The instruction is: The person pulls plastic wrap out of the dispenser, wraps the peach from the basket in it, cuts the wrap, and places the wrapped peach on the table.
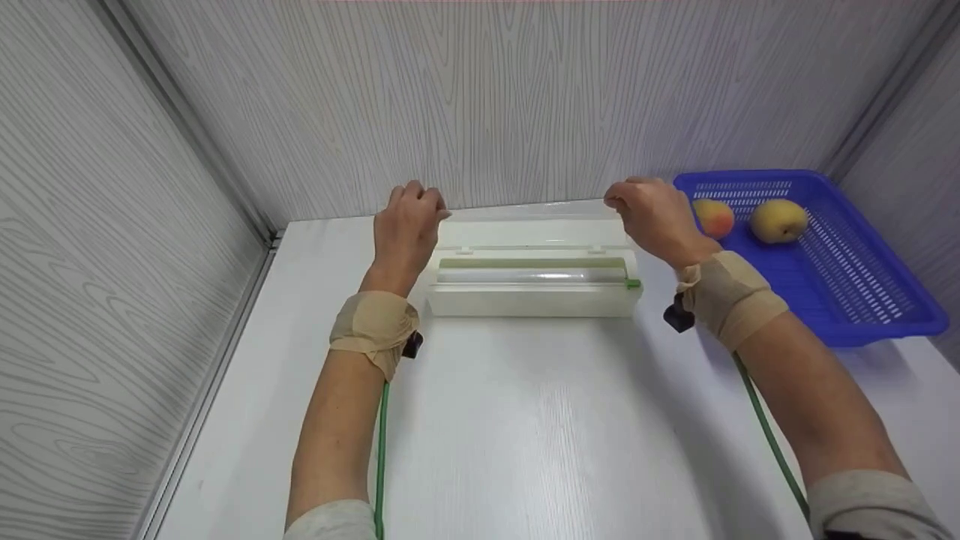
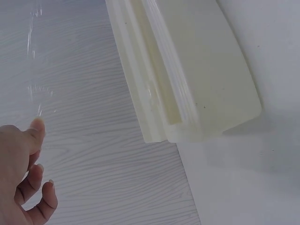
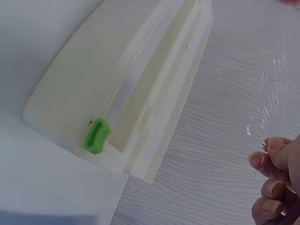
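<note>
A white cling film dispenser (image 1: 532,301) lies on the table with its lid open at the back. Inside it shows a film roll (image 1: 517,276), and a green slide cutter (image 3: 97,137) sits at its right end. Behind the dispenser, my left hand (image 1: 409,229) pinches one side of a clear sheet of cling film (image 2: 32,47) between thumb and forefinger. On the other side my right hand (image 1: 654,217) pinches the wrinkled film edge (image 3: 271,101). The sheet spans the space between both hands; its outline is hard to see.
A blue plastic basket (image 1: 817,330) stands on the right, close to my right forearm, holding a yellow-red fruit (image 1: 716,217) and a yellow pear-like fruit (image 1: 778,221). Wood-grain panels (image 1: 510,97) enclose the white table (image 1: 517,435) at the back and sides. Green cables (image 1: 381,457) run along both forearms.
</note>
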Demonstrator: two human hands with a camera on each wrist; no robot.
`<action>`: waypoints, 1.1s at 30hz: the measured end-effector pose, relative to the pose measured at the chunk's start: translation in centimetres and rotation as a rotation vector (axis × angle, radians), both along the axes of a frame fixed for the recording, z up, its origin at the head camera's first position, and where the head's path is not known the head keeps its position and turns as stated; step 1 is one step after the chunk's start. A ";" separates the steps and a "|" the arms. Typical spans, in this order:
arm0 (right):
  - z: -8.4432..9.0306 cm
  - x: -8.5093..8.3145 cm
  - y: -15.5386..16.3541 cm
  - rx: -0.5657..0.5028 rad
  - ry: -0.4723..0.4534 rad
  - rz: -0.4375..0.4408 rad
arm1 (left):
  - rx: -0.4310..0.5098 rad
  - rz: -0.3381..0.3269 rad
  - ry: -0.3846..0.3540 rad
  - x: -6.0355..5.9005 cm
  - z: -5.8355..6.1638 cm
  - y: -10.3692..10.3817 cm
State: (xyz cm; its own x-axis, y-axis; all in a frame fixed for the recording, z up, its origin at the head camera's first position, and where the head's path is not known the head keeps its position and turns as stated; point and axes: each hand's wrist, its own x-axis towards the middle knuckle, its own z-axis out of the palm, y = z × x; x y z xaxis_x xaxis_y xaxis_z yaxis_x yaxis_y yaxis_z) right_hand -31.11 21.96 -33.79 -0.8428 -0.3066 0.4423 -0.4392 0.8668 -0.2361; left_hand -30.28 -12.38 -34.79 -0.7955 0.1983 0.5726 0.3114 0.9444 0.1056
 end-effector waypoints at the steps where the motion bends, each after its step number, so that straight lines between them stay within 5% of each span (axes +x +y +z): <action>1: 0.1 0.0 0.0 0.005 0.010 0.000 | 0.007 -0.003 0.001 0.0 0.1 0.0; 13: 2.2 0.3 0.0 -0.012 -0.043 -0.011 | 0.017 -0.005 0.053 0.1 1.7 0.0; 33: 4.7 0.5 0.0 -0.015 0.128 -0.002 | 0.017 0.019 0.084 0.1 4.4 0.2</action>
State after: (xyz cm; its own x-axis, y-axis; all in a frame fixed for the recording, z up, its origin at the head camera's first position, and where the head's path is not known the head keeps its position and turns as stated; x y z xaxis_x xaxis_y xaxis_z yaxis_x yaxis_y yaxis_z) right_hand -30.60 21.97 -29.07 -0.7799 -0.2978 0.5505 -0.4651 0.8643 -0.1915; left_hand -30.20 -12.20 -30.34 -0.7481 0.1732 0.6406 0.3015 0.9486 0.0957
